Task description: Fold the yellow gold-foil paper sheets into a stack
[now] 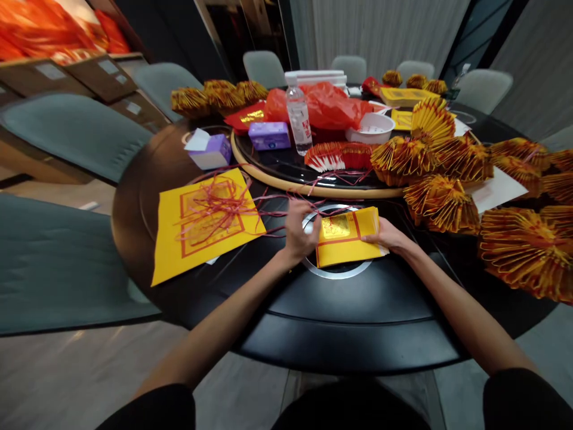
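A: Anything legible?
B: Hardly. The clear plastic water bottle (298,116) has a label with red marks, too small to read. The small label on the purple box (269,135) is also unreadable. A gold foil square on the yellow paper packet with a red printed border (353,248) shows a pattern I can't make out.

A: Where's the packet, and what are the hands doing?
B: It sits near the front edge of the black round surface (358,304), just over a silver metal ring (333,272). The right hand (384,236) grips its right end, fingers pressed together along the paper. The left hand (299,230) is at its left end, fingers curled together among thin red strands (286,206). Can't tell whether they're pinching one.

A: What's around them?
B: To the left, a large yellow sheet with a red border (210,257) lies flat under a tangle of the same strands. A white-and-purple box (210,152) stands beyond it. Toward the far edge, a round turntable with a pale wooden rim (313,190) holds the bottle, a crumpled red plastic bag (331,106) and a white bowl (370,128).

A: Anything crowding the right?
B: Yes, gold-and-red folded paper fans (441,206) are piled along the right edge, overlapping the turntable rim.
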`<act>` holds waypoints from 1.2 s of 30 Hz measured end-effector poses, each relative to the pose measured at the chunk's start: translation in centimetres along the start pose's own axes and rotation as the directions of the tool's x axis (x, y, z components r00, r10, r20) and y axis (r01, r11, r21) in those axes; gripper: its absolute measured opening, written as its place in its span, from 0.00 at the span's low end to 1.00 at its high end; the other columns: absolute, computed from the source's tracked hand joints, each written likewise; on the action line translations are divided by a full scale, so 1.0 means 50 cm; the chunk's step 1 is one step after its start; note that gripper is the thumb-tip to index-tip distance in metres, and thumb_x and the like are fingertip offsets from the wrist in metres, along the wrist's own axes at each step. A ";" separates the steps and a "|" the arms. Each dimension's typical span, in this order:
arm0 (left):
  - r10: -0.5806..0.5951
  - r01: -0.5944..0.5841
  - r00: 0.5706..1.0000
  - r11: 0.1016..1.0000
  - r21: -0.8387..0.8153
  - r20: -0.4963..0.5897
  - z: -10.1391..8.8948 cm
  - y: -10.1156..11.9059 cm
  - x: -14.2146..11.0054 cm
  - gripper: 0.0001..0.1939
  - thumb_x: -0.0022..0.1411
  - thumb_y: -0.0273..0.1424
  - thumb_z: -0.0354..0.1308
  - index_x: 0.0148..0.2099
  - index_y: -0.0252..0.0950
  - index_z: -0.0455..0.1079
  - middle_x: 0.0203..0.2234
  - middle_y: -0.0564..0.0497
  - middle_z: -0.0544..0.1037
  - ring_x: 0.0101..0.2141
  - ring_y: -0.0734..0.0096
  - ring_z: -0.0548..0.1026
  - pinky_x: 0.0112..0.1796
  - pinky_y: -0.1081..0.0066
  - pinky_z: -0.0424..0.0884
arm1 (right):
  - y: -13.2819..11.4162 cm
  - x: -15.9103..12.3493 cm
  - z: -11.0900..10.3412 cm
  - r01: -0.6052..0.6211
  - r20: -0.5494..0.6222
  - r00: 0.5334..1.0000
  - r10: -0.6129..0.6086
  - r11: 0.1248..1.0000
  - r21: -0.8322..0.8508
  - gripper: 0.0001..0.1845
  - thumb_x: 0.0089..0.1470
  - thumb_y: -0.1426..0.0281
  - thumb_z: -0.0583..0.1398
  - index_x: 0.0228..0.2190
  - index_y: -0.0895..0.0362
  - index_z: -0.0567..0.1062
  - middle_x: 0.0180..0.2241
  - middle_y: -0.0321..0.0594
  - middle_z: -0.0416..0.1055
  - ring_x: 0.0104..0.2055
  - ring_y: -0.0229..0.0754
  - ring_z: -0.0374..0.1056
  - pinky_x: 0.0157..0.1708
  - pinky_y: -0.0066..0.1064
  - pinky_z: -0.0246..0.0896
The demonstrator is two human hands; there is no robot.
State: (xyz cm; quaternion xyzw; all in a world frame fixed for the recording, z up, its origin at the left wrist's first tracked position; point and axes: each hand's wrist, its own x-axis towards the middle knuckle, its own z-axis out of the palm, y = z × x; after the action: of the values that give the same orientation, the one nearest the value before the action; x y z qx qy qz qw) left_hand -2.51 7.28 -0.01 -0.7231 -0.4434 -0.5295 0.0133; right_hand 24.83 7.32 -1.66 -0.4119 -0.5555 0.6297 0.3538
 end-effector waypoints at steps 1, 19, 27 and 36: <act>0.105 -0.103 0.966 0.994 -0.019 0.238 -0.001 0.014 -0.007 0.10 0.66 0.37 0.57 0.47 0.39 0.71 0.44 0.44 0.78 0.49 0.57 0.76 0.55 0.53 0.70 | -0.001 0.001 0.001 0.015 0.005 1.000 -0.015 1.000 -0.018 0.39 0.30 0.61 0.78 0.47 0.56 0.76 0.47 0.45 0.82 0.49 0.55 0.78 0.53 0.48 0.74; 0.002 0.022 0.678 0.999 -0.023 0.735 -0.011 0.050 -0.015 0.35 0.73 0.51 0.52 0.75 0.45 0.60 0.77 0.42 0.51 0.76 0.41 0.41 0.70 0.35 0.39 | -0.018 -0.014 0.020 0.057 -0.048 0.998 -0.050 0.987 0.152 0.46 0.29 0.64 0.79 0.52 0.51 0.71 0.55 0.47 0.78 0.54 0.56 0.76 0.55 0.47 0.73; 0.067 -0.044 0.877 0.997 -0.058 0.476 0.003 0.053 -0.016 0.20 0.70 0.38 0.55 0.60 0.43 0.77 0.65 0.41 0.73 0.71 0.47 0.62 0.68 0.37 0.55 | -0.006 -0.003 0.019 0.085 -0.052 0.995 -0.080 0.991 0.107 0.46 0.28 0.63 0.79 0.51 0.54 0.72 0.54 0.48 0.78 0.52 0.55 0.76 0.55 0.48 0.73; 0.372 -0.261 0.871 0.903 -0.342 0.319 -0.089 0.236 0.185 0.12 0.66 0.28 0.55 0.42 0.42 0.81 0.42 0.44 0.84 0.47 0.58 0.81 0.51 0.56 0.75 | -0.004 -0.004 0.015 0.091 -0.063 0.994 -0.088 0.995 0.046 0.44 0.30 0.62 0.79 0.49 0.53 0.71 0.51 0.44 0.78 0.52 0.54 0.75 0.56 0.47 0.70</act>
State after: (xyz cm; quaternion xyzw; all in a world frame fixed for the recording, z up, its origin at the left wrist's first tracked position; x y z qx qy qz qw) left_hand 2.32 3.74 14.43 -0.8686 -0.2299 -0.4296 -0.0899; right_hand 24.23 6.86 -1.40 -0.3969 -0.5470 0.6138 0.4081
